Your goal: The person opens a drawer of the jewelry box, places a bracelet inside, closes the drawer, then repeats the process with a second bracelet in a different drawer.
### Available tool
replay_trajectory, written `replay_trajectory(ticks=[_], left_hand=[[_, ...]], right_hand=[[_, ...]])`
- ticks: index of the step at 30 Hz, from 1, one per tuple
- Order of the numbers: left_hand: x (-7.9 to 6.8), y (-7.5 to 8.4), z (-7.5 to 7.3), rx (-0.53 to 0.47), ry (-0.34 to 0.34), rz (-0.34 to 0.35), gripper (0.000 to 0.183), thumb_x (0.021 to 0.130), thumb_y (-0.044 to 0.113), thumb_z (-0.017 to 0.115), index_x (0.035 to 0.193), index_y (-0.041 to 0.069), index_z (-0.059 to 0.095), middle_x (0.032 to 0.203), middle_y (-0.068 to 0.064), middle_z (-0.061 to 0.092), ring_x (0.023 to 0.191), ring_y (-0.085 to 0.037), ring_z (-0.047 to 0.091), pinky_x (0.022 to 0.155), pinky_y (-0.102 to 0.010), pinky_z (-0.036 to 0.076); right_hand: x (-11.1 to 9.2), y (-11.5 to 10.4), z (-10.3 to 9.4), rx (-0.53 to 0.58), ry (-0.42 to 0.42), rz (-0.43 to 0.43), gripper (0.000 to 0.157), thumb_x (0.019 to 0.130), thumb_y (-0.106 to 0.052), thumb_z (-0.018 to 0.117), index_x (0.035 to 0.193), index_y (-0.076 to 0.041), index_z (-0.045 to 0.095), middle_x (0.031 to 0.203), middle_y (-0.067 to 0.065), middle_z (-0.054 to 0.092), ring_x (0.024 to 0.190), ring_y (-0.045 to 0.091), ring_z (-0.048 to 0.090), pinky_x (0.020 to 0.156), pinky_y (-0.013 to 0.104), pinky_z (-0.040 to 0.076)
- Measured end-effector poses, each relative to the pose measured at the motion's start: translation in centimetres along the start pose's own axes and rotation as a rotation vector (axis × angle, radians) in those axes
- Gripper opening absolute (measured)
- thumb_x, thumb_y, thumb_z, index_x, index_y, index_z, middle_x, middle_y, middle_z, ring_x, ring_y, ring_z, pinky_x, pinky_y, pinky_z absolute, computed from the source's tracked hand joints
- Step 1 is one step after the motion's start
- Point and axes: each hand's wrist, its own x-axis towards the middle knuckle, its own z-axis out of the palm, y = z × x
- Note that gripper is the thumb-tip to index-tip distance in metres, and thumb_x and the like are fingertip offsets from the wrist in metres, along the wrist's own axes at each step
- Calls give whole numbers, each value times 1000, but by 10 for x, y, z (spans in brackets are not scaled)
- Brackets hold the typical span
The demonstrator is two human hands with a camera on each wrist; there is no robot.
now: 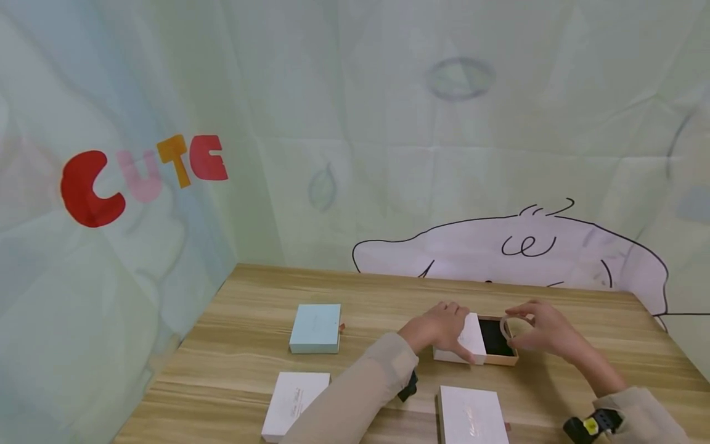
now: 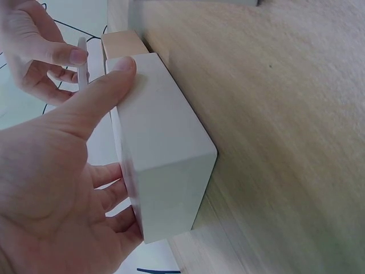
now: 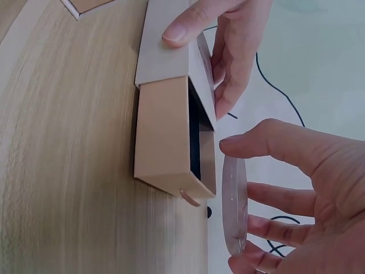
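A white sliding box (image 1: 473,336) lies on the table in the head view, its tan drawer (image 3: 162,131) pulled partly out to the right. Black lining (image 1: 493,338) shows inside the drawer. My left hand (image 1: 444,330) grips the white sleeve, thumb on the near side and fingers on the far side, as the left wrist view shows. Between thumb and fingers, my right hand (image 1: 546,333) holds a pale translucent bangle (image 3: 232,205) upright, just beside the drawer's open end. A small ribbon tab (image 3: 189,198) sticks out from the drawer front.
On the wooden table (image 1: 383,302), a light blue box (image 1: 315,328) with a reddish tab stands at the back left. One white box (image 1: 296,401) lies front left, partly behind my left sleeve; another white box (image 1: 471,416) lies at the front. A printed cloth (image 1: 388,154) hangs behind the table.
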Motion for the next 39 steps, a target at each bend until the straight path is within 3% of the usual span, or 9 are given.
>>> replay_trajectory(ticks=[11, 28, 39], left_hand=[[-1, 0, 0, -1, 0, -8, 103, 80, 71, 66, 157, 15, 26, 156, 1, 33, 141, -15, 33, 111, -24, 28], [-1, 1, -2, 19, 3, 0, 103, 81, 71, 66, 157, 14, 27, 155, 0, 34, 140, -15, 34, 111, -24, 28], [-1, 0, -1, 17, -4, -11, 102, 80, 72, 65, 157, 17, 26, 156, 2, 32, 140, -14, 32, 111, -24, 28]], right_hand=[[4, -9, 4, 24, -37, -33, 55, 66, -15, 92, 111, 9, 69, 103, 16, 62, 99, 39, 59, 85, 54, 52], [11, -20, 11, -8, -116, -4, 55, 65, -12, 92, 113, 5, 71, 102, 14, 57, 92, 32, 57, 80, 51, 53], [12, -24, 14, 29, -138, -53, 57, 66, -10, 92, 115, 9, 69, 104, 17, 56, 90, 32, 55, 73, 44, 52]])
